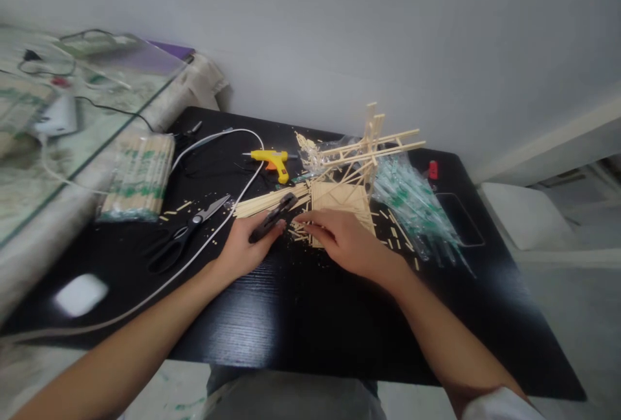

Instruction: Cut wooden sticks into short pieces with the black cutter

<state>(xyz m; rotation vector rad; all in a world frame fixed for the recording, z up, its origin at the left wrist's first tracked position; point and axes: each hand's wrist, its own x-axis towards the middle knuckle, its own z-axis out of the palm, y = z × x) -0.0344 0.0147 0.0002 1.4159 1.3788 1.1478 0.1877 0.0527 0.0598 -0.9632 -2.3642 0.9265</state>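
Note:
My left hand (250, 242) is closed around a dark hand tool (272, 218) with a rounded head, tilted up to the right; its exact kind is not clear. Just to the right, my right hand (342, 235) reaches over a pile of short stick pieces, thumb and fingers drawn together; whatever is between the fingertips is too small to make out. Long thin wooden sticks (264, 202) lie behind my left hand. Partly covered by my right hand is a flat panel of sticks (334, 195). An upright frame built of sticks (372, 142) stands behind it.
A yellow glue gun (272, 160) lies at the back. Black-handled scissors (187, 233) and a white cable (213, 226) are at left, beside bundled sticks (138, 177). Plastic-wrapped packs (412, 197), a dark phone-like slab (460, 218) and a red item (433, 169) are at right.

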